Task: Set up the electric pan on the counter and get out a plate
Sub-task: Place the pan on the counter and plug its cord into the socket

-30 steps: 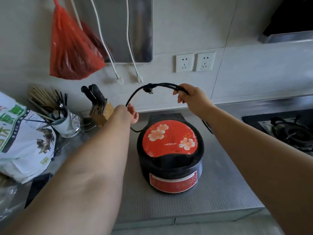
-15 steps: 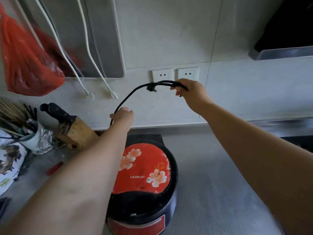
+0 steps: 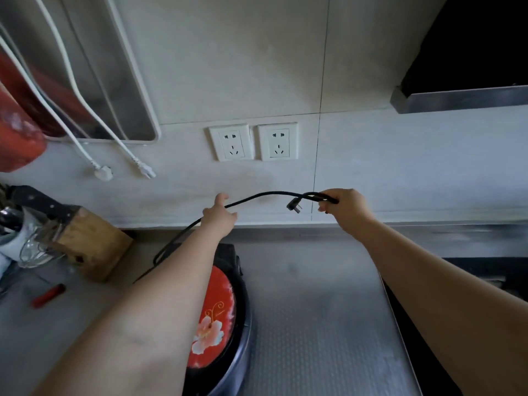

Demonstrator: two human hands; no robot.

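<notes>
The electric pan, black with a red flowered lid, sits on the grey counter, partly hidden under my left forearm. Its black power cord arcs between my hands in front of the wall. My left hand pinches the cord on the left, one finger lifted. My right hand grips the cord near its end, and the black plug dangles just left of that hand. Two white wall sockets are above the cord. No plate is in view.
A wooden knife block stands at the left with a glass utensil holder beside it. A small red object lies on the counter. Two white plugs hang from the wall. A red bag hangs far left. The stove is right.
The view has tilted up and shifted toward the wall. My right hand has moved right and lower with the cord, and the plug now hangs down beside it.
</notes>
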